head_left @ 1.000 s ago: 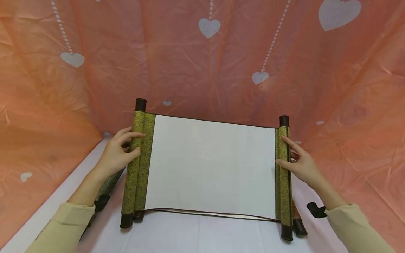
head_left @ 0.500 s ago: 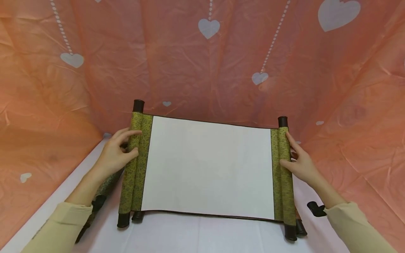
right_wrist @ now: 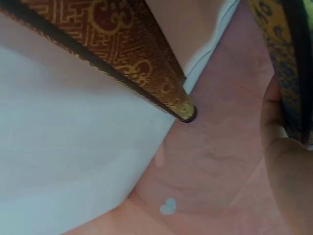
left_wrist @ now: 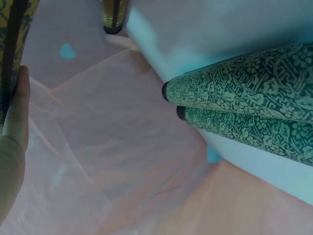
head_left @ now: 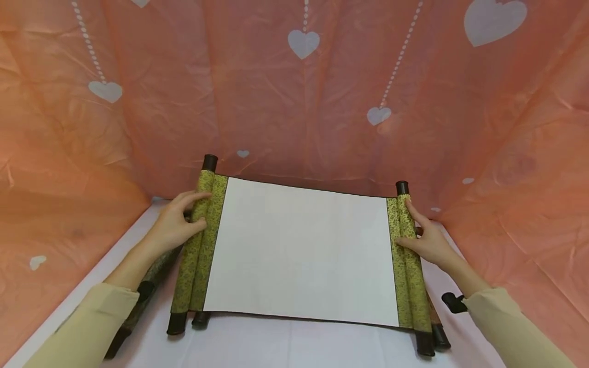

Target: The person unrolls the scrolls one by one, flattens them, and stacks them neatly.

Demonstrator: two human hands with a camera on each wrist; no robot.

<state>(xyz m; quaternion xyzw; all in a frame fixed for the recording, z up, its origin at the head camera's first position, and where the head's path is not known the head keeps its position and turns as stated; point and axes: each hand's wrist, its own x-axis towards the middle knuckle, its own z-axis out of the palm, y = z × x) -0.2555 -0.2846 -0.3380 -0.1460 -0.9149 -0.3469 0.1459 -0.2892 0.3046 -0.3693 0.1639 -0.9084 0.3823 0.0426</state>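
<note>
**Yellow-green scroll (head_left: 301,253) held spread between the left hand (head_left: 174,222) and the right hand (head_left: 430,244)**

In the head view the scroll is displayed above a white table (head_left: 285,347) and in front of a pink-orange backdrop (head_left: 331,138) printed with white hearts (head_left: 303,44). A plain white panel is turned toward the camera and is bordered on both sides by patterned fabric. Each side is finished by a patterned roll with black end caps. The left roll (head_left: 187,271) is gripped by the left hand, its thumb and forefinger being laid across the front while the remaining fingers are largely hidden behind. The right roll (head_left: 415,281) is gripped in the same manner by the right hand, with the forefinger placed higher than the thumb. Both rolls are tilted, and the upper edge of the panel is sloped downward toward the right. Whether the table is touched by the scroll cannot be told.

Beneath and beside the left forearm, green patterned rolls (left_wrist: 244,85) are found; two are shown side by side in the left wrist view. A reddish-brown roll (right_wrist: 112,44) with gold patterning is seen in the right wrist view, and is partly covered by the right roll in the head view
</note>
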